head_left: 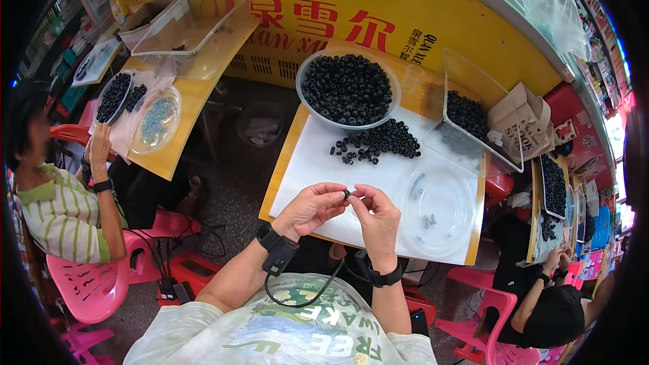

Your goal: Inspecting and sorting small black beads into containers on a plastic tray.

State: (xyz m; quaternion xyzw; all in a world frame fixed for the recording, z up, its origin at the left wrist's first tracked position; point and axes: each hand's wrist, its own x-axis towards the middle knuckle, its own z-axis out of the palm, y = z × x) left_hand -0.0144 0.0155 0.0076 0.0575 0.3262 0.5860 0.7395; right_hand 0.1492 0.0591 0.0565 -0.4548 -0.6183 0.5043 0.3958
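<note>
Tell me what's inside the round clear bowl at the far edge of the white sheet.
The round clear bowl is heaped with small black ring-shaped beads, filling it nearly to the rim. The heap covers the bowl's bottom, so anything beneath the beads cannot be seen.

- It looks like a small assembly workshop set up in a shop space.
- Several people sit on pink plastic chairs (94, 284) at small wooden tables (182, 105).
- Each table carries clear trays (193, 23) and bowls of black beads (346, 89).
- A long yellow counter (378, 0) runs behind, and stocked shelves (602, 47) line the edges.
</note>
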